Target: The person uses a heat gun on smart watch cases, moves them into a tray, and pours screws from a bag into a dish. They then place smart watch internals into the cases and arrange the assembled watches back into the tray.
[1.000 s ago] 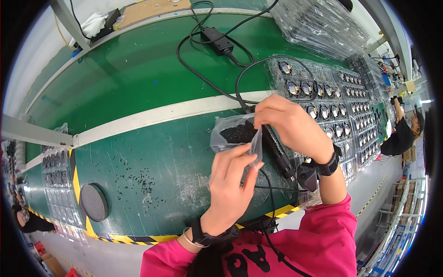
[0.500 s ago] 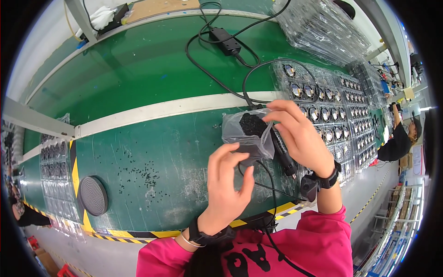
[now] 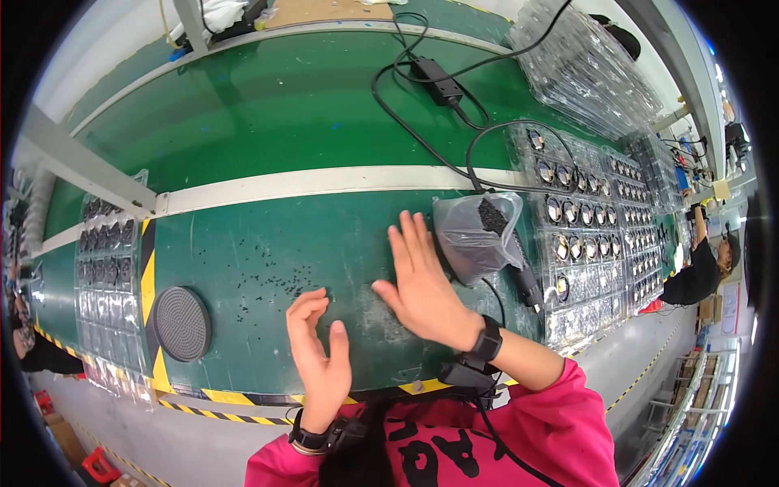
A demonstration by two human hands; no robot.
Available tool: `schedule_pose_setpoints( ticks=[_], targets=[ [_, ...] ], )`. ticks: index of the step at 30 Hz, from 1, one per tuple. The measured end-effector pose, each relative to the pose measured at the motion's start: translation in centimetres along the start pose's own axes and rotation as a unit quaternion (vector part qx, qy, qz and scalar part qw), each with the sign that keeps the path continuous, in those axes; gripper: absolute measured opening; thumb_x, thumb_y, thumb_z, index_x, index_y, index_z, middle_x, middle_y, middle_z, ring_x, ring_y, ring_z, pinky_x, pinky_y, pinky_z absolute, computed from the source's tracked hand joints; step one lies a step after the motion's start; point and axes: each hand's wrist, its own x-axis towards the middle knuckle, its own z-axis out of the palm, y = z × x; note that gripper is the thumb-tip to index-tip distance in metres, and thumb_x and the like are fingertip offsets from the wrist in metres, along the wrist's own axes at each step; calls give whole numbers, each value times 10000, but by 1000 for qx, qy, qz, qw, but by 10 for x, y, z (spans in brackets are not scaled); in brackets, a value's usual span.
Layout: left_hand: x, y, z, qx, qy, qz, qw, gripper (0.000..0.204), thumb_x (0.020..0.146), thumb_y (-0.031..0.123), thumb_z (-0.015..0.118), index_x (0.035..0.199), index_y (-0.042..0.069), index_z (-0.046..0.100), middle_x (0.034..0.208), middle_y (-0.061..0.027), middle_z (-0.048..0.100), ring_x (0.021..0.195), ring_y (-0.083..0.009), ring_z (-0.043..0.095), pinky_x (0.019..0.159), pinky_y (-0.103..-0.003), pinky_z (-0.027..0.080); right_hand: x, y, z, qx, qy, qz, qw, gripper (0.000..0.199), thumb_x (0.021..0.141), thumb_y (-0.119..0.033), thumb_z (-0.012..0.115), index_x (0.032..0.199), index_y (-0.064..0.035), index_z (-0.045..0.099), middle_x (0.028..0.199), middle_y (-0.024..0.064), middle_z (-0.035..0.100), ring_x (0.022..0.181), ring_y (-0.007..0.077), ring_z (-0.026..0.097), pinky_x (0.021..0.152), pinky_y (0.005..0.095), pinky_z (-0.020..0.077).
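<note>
My right hand [image 3: 428, 284] is open above the green tabletop, fingers stretched out together and thumb apart. It holds nothing and is just left of a clear plastic bag [image 3: 466, 252] of tiny black pieces [image 3: 492, 217]. My left hand [image 3: 319, 349] is nearer me, open and empty, its fingers loosely bent and its thumb apart. Beyond and left of it, small black pieces [image 3: 280, 284] lie scattered on the table, too small to make out. A round grey dish [image 3: 182, 323] with a dotted surface lies farther left. A black corded cylindrical tool [image 3: 527, 284], resembling an electric screwdriver, lies beside the bag.
Clear trays [image 3: 578, 215] with rows of round parts cover the right side. Stacked clear trays [image 3: 580, 69] stand behind them. A black cable with an inline box [image 3: 436, 79] loops across the back. More filled trays [image 3: 107, 272] lie left. A person [image 3: 699, 264] works far right.
Both hands have let go of the plastic bag. My right hand has moved left and flattened out; my left has drawn back toward me and left. The view has shifted slightly.
</note>
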Motion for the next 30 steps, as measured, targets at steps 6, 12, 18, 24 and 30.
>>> schedule_pose_setpoints(
  ticks=[6, 12, 18, 24, 30],
  targets=[
    [-6, -17, -40, -49, 48, -24, 997, 258, 866, -43, 510, 1120, -14, 483, 1214, -155, 481, 1144, -240, 490, 1005, -355, 390, 11, -20, 25, -57, -36, 5, 998, 759, 910, -274, 567, 1412, 137, 174, 1496, 328, 122, 1396, 488, 137, 1139, 524, 170],
    [-6, -23, -56, -96, 46, -24, 994, 228, 881, -32, 503, 1107, -11, 486, 1200, -151, 485, 1126, -222, 497, 994, -341, 397, 29, -67, 38, 42, -80, -80, 993, 718, 904, -263, 572, 1388, 143, 232, 1471, 339, 186, 1382, 489, 184, 1129, 534, 194],
    [-20, -18, -45, -188, 73, -35, 979, 239, 896, -19, 502, 1135, -5, 510, 1233, -166, 485, 1098, -184, 501, 971, -315, 407, 62, -116, 29, 1, -14, -83, 996, 666, 859, -242, 603, 1336, 142, 343, 1432, 337, 282, 1349, 493, 266, 1115, 531, 238],
    [-13, -19, -44, -76, -262, -129, 953, 511, 829, 28, 606, 1323, 23, 479, 1419, -120, 395, 1196, -207, 472, 1007, -326, 388, 70, -173, 15, -75, 53, -142, 986, 602, 831, -264, 592, 1278, 114, 452, 1368, 298, 397, 1270, 436, 398, 1072, 526, 309],
    [-25, -21, 33, -33, -376, 156, 913, 461, 800, 18, 614, 1256, 44, 549, 1422, -117, 413, 1224, -277, 460, 1000, -378, 399, 70, -177, 10, -142, 47, -146, 978, 531, 773, -259, 620, 1184, 65, 530, 1281, 220, 483, 1194, 374, 462, 1029, 516, 345]
  ],
)
